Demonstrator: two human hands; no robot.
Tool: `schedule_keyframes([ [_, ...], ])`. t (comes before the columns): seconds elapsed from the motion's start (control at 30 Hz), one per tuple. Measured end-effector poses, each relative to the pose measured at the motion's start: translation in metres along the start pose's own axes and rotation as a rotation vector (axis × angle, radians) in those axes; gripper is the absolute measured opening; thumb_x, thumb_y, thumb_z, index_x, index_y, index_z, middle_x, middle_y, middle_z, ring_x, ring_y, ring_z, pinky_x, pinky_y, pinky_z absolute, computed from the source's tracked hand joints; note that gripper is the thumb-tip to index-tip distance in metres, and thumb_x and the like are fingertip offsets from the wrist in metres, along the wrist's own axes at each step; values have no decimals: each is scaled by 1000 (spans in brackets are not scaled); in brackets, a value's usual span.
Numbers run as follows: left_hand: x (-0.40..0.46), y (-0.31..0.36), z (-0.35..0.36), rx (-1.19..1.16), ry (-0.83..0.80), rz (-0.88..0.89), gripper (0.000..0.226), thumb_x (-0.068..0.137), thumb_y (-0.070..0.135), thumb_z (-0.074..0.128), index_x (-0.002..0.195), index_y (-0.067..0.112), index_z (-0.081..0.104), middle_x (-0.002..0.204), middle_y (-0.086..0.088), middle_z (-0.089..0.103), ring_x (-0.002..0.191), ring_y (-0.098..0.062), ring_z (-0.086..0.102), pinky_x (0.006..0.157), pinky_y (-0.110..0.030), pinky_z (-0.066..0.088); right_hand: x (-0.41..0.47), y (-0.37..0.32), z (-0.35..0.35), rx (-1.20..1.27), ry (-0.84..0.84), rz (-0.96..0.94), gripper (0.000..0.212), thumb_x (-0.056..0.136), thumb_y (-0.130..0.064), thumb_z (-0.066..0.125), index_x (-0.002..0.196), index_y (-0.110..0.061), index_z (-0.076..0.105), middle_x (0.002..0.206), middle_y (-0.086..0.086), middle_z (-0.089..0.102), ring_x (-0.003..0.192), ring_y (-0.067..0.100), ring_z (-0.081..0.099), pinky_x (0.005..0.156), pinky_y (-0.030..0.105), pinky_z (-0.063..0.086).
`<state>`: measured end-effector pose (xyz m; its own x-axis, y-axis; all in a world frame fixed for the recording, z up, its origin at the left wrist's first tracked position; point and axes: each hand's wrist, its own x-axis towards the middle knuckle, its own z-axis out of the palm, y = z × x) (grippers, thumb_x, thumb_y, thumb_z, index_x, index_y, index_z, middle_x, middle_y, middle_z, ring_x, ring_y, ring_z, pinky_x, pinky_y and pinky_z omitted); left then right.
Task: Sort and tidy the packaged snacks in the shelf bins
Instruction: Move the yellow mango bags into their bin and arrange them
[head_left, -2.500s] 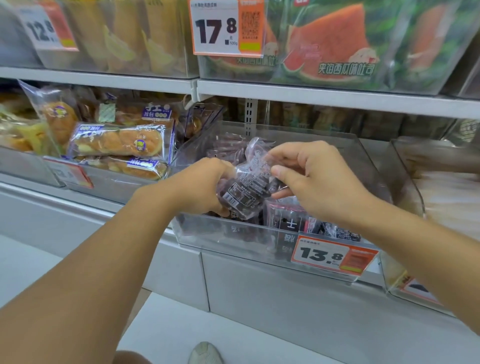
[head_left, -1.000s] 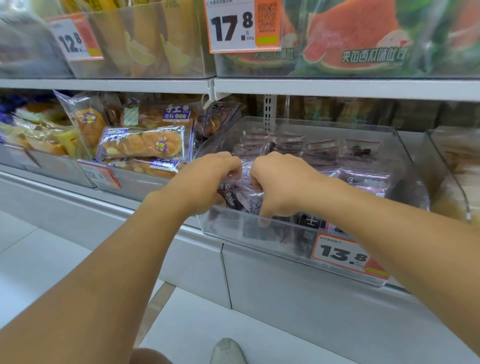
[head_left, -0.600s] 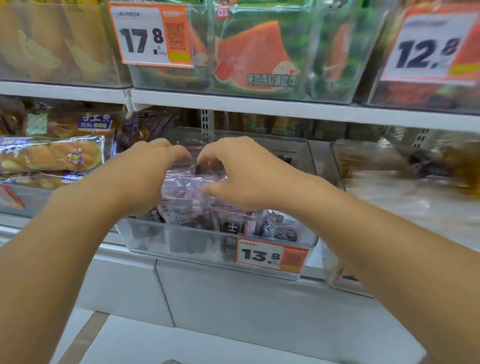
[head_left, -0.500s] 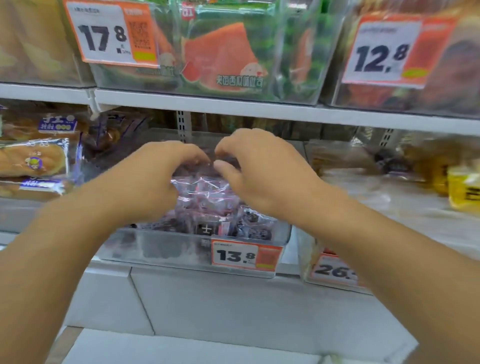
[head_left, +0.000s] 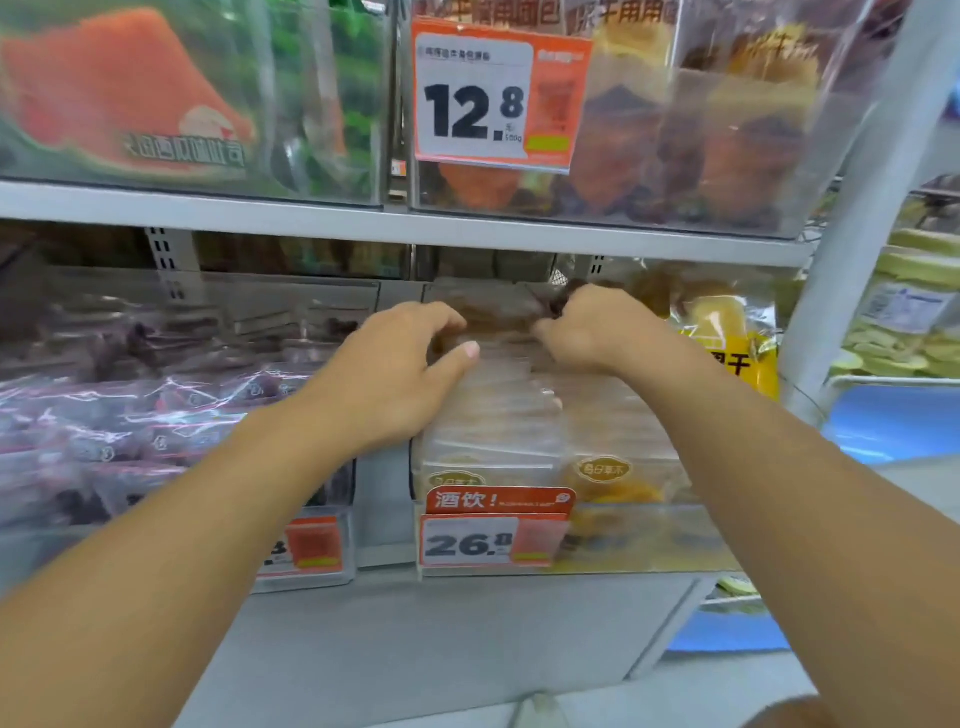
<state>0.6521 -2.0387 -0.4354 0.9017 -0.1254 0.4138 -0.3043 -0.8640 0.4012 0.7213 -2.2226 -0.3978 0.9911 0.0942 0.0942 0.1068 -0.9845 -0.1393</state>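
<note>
reaching into a clear bin (head_left: 639, 540) on the lower shelf, a person works on pale snack packets (head_left: 498, 415) stacked inside it. left hand (head_left: 395, 374) rests on the stack's left edge, fingers loose and spread; right hand (head_left: 587, 327) curls over the back packets, though whether it grips one cannot be told. dark purple packets (head_left: 130, 415) fill the neighbouring bin (head_left: 332, 571) at left.
</note>
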Motion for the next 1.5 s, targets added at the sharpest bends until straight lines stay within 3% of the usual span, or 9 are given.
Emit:
schedule_keyframes([
  [0.2, -2, -8, -7, -72, 12, -29, 35, 100, 29, 56, 134, 23, 58, 132, 6, 61, 120, -12, 54, 99, -27, 40, -7, 7, 0, 76, 77, -81, 28, 86, -40, 60, 100, -15, 58, 110, 13, 64, 95, 36, 59, 73, 33, 45],
  [0.33, -18, -20, -20, -83, 5, 14, 34, 98, 27, 59, 133, 27, 57, 127, 15, 59, 115, -5, 54, 102, -29, 45, -41, -11, -1, 70, 155, -251, 34, 79, -38, 60, 111, -28, 64, 101, 2, 68, 89, 31, 61, 74, 37, 55],
  [0.5, -38, -24, -39, -243, 71, 33, 75, 78, 42, 78, 143, 38, 40, 141, 17, 48, 110, 4, 57, 93, -16, 47, -77, -60, -7, 403, 264, -494, 31, 79, -39, 47, 94, -28, 72, 80, -4, 70, 73, 18, 63, 63, 33, 52],
  [0.6, -58, -41, -71, -203, 185, 52, 29, 74, 34, 77, 100, 35, 63, 90, 17, 69, 77, 7, 63, 69, -10, 48, -89, -98, -4, 628, 188, -634, 21, 84, -38, 56, 80, -23, 69, 64, -4, 61, 60, 11, 54, 54, 29, 39],
  [0.7, -86, -73, -104, -228, 116, -99, 15, 73, 35, 82, 77, 25, 72, 67, -1, 68, 63, -14, 64, 64, -36, 58, -88, -131, 9, 723, 30, -817, 15, 83, -31, 78, 93, -22, 71, 74, -9, 66, 68, 2, 59, 64, 24, 47],
  [0.87, -149, -148, -162, 16, 171, -278, 48, 57, 37, 93, 99, 32, 71, 91, 19, 70, 80, 12, 62, 74, -9, 47, -85, -200, 46, 839, -59, -835, 13, 88, -23, 76, 86, -13, 69, 64, 7, 65, 53, 9, 63, 54, 33, 55],
  [1.13, -190, -219, -183, 371, 62, -327, 37, 60, 20, 95, 91, 19, 76, 114, 7, 57, 108, -18, 52, 97, -34, 43, -83, -277, 56, 1043, -131, -841, 19, 94, -22, 69, 106, -9, 62, 77, 21, 67, 62, 28, 67, 58, 47, 59],
  [1.27, -187, -236, -178, 390, 75, -332, 35, 63, 26, 95, 94, 25, 78, 126, 9, 50, 112, -20, 46, 102, -38, 42, -80, -290, 51, 883, -263, -949, 20, 95, -21, 68, 101, -3, 61, 80, 24, 65, 59, 21, 64, 57, 40, 55],
  [1.5, -189, -245, -166, 219, 247, -350, 21, 73, 4, 85, 81, 23, 80, 116, 4, 51, 96, -13, 47, 81, -28, 37, -105, -307, 67, 314, -84, -1055, 33, 90, -35, 70, 71, -21, 48, 65, -6, 49, 61, 6, 43, 56, 31, 33],
])
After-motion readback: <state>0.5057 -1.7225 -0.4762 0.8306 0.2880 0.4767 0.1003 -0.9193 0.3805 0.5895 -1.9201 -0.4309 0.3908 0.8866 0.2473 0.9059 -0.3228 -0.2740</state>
